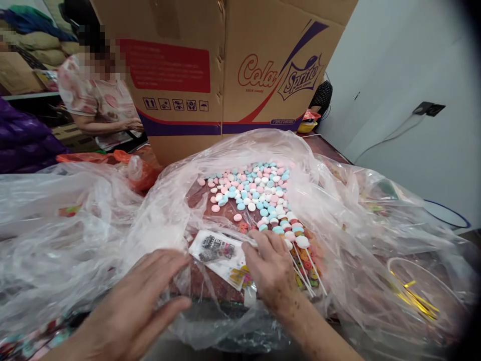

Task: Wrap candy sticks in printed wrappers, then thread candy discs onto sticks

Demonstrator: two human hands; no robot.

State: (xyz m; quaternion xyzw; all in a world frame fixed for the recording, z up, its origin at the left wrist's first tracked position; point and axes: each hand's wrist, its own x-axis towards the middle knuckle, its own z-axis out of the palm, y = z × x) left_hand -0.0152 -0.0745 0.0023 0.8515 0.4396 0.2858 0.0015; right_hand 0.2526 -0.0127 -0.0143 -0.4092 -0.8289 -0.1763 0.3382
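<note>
My left hand is at the lower left with its fingers stretched out and thumb apart. It holds nothing and is somewhat blurred. A flat white printed packet lies on the dark red tabletop, just beyond my left fingertips. The curled fingers of my right hand close on the packet's right edge; their exact grip is partly hidden. Beyond both hands spread pink, blue and white candy tablets. Several white lollipop sticks lie beside my right hand, over colourful gummy candies.
Crumpled clear plastic sheeting surrounds the candy. Behind stands a large cardboard box. Gold twist ties lie at the right under plastic. Another person works at the left, near an orange bag.
</note>
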